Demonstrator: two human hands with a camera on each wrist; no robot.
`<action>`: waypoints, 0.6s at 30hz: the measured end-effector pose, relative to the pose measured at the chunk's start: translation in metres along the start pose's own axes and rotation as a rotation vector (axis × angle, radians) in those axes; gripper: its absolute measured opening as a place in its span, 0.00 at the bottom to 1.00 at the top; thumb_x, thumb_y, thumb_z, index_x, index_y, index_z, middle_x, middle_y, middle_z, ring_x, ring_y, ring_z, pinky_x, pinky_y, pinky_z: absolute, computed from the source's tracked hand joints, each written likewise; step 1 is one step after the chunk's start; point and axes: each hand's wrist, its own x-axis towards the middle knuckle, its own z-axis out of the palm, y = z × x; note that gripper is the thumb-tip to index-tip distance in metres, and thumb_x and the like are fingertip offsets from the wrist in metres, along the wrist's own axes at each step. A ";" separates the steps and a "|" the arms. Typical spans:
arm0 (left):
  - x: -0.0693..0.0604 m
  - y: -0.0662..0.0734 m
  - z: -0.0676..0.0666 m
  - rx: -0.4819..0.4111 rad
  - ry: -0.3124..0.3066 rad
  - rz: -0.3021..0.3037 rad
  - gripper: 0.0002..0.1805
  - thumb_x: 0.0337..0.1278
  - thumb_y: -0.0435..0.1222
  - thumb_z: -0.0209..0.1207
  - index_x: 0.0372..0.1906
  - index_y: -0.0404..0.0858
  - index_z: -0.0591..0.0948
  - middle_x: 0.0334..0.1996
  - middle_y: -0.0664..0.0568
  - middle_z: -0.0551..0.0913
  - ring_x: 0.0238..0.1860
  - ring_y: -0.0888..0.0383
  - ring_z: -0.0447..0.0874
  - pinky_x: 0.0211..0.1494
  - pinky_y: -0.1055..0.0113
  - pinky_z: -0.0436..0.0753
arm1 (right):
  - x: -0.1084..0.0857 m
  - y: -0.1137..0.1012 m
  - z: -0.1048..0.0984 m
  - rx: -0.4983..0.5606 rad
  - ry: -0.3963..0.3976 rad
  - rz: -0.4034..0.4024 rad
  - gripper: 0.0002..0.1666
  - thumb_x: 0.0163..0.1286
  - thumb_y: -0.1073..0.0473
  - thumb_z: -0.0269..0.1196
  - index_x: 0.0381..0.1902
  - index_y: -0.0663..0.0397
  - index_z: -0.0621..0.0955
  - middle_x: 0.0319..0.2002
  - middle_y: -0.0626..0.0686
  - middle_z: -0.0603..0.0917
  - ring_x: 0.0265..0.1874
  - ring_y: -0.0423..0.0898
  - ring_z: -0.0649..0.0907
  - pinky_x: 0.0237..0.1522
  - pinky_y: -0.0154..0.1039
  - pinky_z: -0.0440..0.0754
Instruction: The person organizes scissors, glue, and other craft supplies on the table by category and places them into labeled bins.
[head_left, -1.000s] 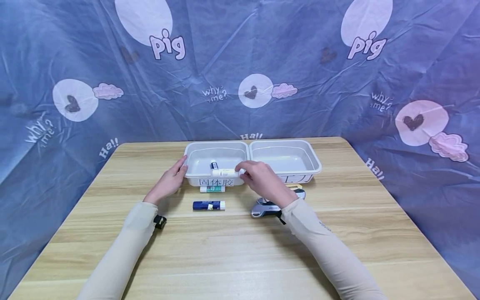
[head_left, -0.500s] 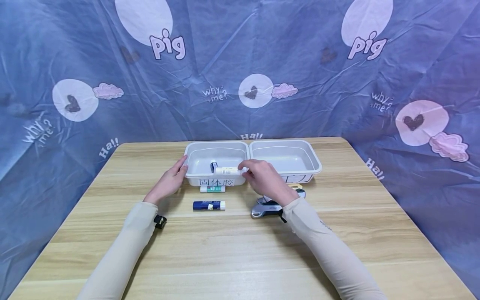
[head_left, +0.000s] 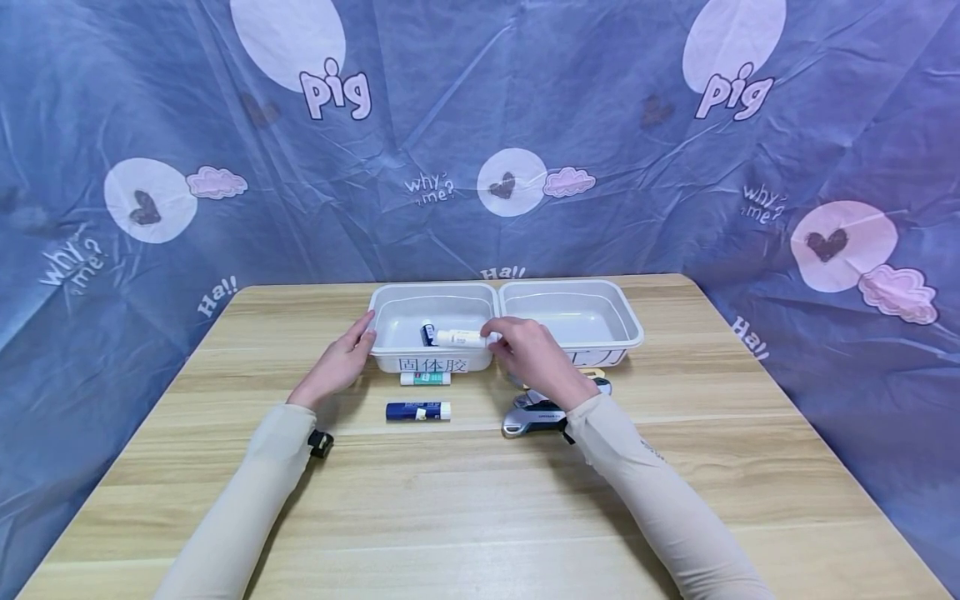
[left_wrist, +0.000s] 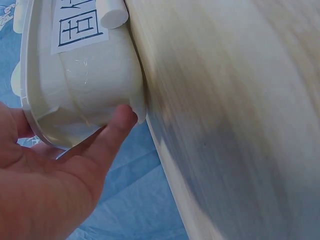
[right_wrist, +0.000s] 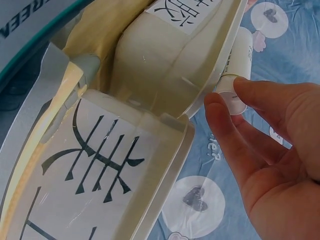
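Note:
In the head view, my right hand [head_left: 530,352] pinches one end of a white glue stick [head_left: 459,338] between thumb and fingertips. The stick lies crosswise over the front part of the left tray [head_left: 386,337]; in the right wrist view the white glue stick [right_wrist: 239,65] shows just past the rim. A small dark-blue glue stick [head_left: 428,333] is inside that tray. My left hand [head_left: 339,363] touches the tray's left end, fingers fairly straight; in the left wrist view the left hand [left_wrist: 65,180] has its thumb against the outer wall.
A second white tray [head_left: 633,333] adjoins on the right. Before the trays lie a green-and-white glue stick [head_left: 425,378], a blue glue stick [head_left: 417,411] and utility knives [head_left: 536,419], partly under my right wrist. A printed blue cloth [head_left: 450,125] hangs behind the wooden table [head_left: 450,517].
My right hand has shifted slightly right, carrying the white glue stick the same way over the left tray. The left hand stays in place at the tray's end.

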 end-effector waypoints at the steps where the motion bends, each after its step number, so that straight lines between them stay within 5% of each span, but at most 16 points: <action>1: 0.000 0.000 0.000 -0.002 -0.001 -0.001 0.33 0.84 0.49 0.37 0.83 0.44 0.50 0.79 0.36 0.57 0.79 0.36 0.54 0.81 0.42 0.52 | 0.000 0.000 0.000 0.000 -0.002 0.004 0.11 0.67 0.72 0.67 0.46 0.58 0.86 0.42 0.54 0.89 0.35 0.44 0.87 0.40 0.39 0.87; 18: 0.001 -0.001 0.002 -0.021 -0.001 -0.005 0.33 0.84 0.49 0.37 0.83 0.44 0.49 0.77 0.32 0.60 0.76 0.34 0.61 0.80 0.41 0.55 | 0.001 0.000 0.002 -0.003 0.009 0.066 0.12 0.68 0.70 0.67 0.50 0.61 0.85 0.45 0.57 0.89 0.38 0.48 0.89 0.41 0.38 0.89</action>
